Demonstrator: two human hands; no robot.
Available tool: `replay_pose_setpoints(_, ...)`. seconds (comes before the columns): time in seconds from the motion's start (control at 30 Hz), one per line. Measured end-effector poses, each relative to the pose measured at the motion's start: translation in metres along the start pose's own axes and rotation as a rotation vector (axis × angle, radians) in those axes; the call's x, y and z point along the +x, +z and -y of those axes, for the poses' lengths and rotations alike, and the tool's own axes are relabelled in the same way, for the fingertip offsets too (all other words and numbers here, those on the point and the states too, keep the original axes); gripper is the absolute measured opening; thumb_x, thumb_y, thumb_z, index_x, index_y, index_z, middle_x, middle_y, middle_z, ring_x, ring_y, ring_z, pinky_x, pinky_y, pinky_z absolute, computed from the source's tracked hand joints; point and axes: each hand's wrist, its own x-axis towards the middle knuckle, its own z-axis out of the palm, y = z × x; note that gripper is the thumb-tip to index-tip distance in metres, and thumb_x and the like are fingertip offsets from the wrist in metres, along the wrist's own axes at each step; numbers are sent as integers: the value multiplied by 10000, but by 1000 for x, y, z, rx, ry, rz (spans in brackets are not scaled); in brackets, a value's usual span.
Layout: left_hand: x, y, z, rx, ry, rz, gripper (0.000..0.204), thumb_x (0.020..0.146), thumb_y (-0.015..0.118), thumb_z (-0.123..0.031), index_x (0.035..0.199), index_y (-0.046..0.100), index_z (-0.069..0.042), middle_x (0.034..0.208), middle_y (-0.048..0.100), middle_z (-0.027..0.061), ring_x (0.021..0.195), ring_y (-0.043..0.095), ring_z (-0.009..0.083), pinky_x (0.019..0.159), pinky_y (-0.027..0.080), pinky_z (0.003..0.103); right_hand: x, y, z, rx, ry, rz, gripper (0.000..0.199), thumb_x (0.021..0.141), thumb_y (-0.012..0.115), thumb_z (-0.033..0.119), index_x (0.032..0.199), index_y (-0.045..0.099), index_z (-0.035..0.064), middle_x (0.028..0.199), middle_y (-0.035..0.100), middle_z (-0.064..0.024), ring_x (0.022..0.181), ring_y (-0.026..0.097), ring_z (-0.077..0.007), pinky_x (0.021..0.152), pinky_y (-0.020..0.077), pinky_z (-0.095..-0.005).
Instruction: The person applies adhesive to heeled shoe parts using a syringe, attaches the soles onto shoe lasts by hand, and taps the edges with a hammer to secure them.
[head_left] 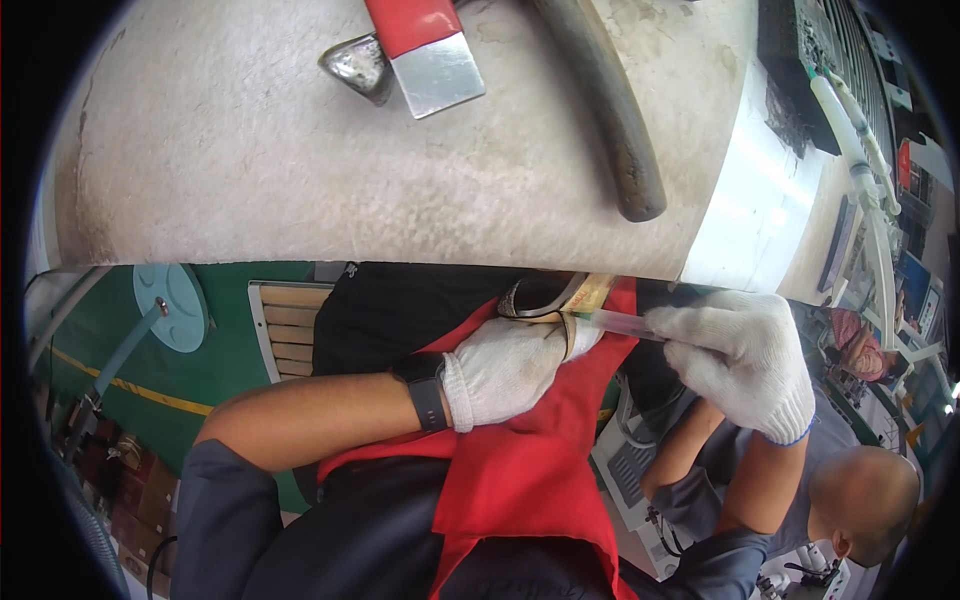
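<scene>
My left hand (510, 375), in a white knit glove with a dark watch at the wrist, is closed around a shoe (535, 298) over my lap. It looks like a sandal, with a dark inside and yellowish, gold-edged straps; part of it lies behind the glove and under the table edge. My right hand (745, 355), gloved too, pinches a thin translucent pinkish stick (628, 323). The stick's greenish end meets the shoe's strap beside my left fingers. I cannot tell what kind of tool it is.
A pale worktable (400, 190) holds a curved dark handle (615, 130), a red-and-silver block (435, 65) and a shiny metal lump (360, 68). White sheet (755, 190) lies rightward. A slatted wooden seat (290, 325) and blue round stool (170, 307) stand left. A person (800, 470) sits close at right.
</scene>
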Motion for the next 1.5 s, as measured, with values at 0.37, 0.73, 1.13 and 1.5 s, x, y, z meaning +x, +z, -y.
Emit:
replay_pose_setpoints(0.37, -3, 6, 7, 16, 52, -43, 467, 1258, 349, -324, 1452, 658, -33, 1173, 764, 196, 1039, 754, 392, 907, 598, 495, -1, 3, -1, 26, 23, -2, 295, 847, 790, -41, 1134, 859, -31, 826, 775, -144, 712, 772, -243, 674, 604, -353)
replay_pose_setpoints(0.73, 0, 2, 8, -97, 81, -27, 439, 1261, 355, -331, 1409, 659, -50, 1161, 753, 186, 1043, 743, 388, 904, 599, 486, -2, 2, 2, 24, 20, 1, 307, 844, 795, -40, 1143, 863, -22, 816, 762, -141, 693, 763, -234, 661, 596, -347)
replay_pose_setpoints(1.13, 2, -2, 9, -86, 73, 41, 393, 1250, 367, -272, 1320, 640, 2, 1100, 738, 198, 989, 733, 387, 873, 589, 489, -4, 4, 1, 17, 33, -12, 278, 855, 801, -20, 1124, 868, -21, 803, 766, -131, 682, 765, -220, 645, 596, -342)
replay_pose_setpoints(1.5, 1, -1, 9, -151, 68, 12, 428, 1257, 369, -298, 1227, 668, 6, 1032, 732, 184, 963, 712, 380, 869, 567, 484, -4, 6, 1, 38, 41, 5, 275, 877, 805, -26, 1147, 861, -25, 796, 763, -109, 675, 758, -201, 651, 592, -331)
